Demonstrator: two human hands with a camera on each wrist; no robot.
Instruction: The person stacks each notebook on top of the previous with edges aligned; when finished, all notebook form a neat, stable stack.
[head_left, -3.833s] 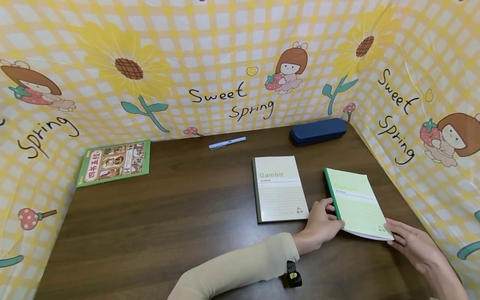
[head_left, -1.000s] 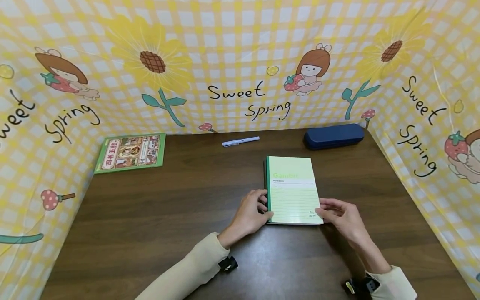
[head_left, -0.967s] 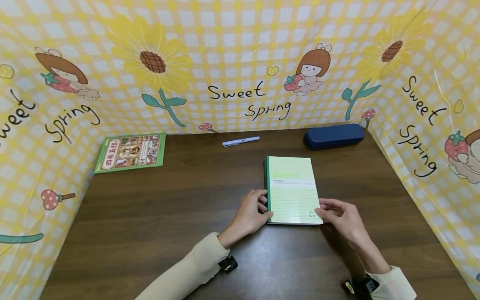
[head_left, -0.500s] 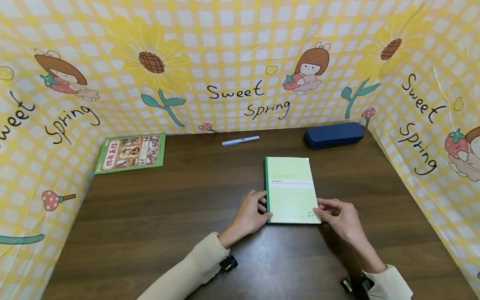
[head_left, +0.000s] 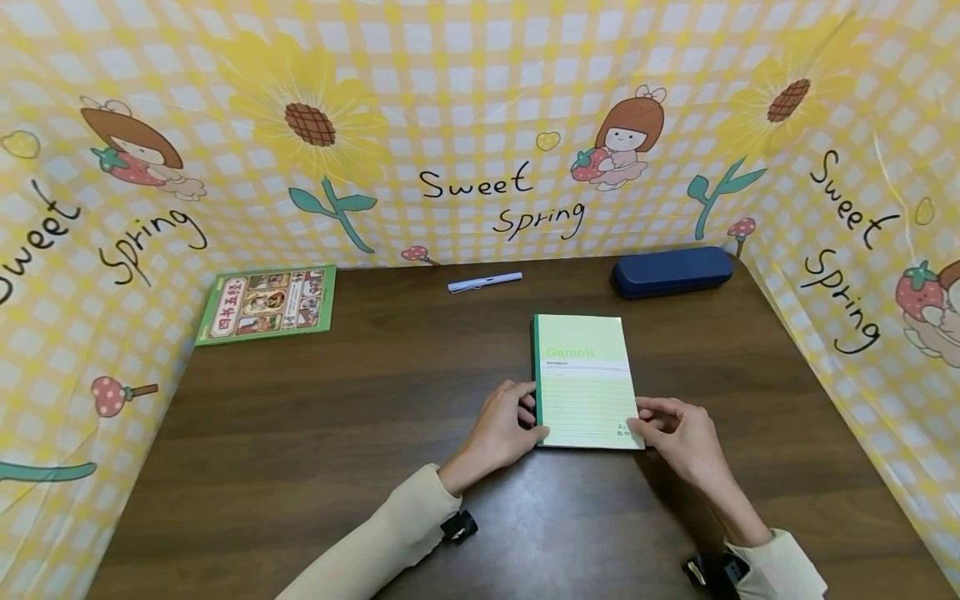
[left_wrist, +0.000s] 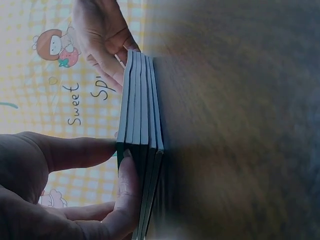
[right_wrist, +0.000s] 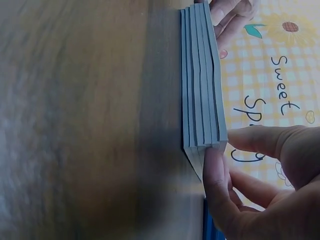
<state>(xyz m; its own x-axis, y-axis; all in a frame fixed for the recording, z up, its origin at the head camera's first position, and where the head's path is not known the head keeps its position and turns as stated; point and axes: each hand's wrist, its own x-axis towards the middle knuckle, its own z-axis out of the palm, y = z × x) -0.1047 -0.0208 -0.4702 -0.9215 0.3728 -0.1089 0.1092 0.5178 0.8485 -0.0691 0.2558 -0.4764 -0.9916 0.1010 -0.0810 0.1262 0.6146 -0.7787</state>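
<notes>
A light green notebook (head_left: 585, 383) with a dark green spine lies on top of a neat stack. In the left wrist view the stack (left_wrist: 140, 100) shows the page edges of several notebooks, lined up closely. My left hand (head_left: 497, 423) holds the lower left corner, thumb at the top notebook's edge and fingers bent against the spine side. At the lower right corner, my right hand (head_left: 688, 440) has its thumb at the top cover's edge and its fingers against the side. The right wrist view shows that index fingertip (right_wrist: 214, 162) against the stack's corner. Covers below the top one are hidden.
A light blue pen (head_left: 484, 282) lies near the back edge of the brown table (head_left: 300, 467). To its right is a dark blue case (head_left: 672, 272); a green-bordered picture book (head_left: 267, 303) lies at the back left. Yellow checked cloth (head_left: 480, 100) walls the table on the sides and back.
The green notebook, earlier at the right and held in both hands, has moved left onto the white-covered one. In the last second the hands and stack have barely shifted.
</notes>
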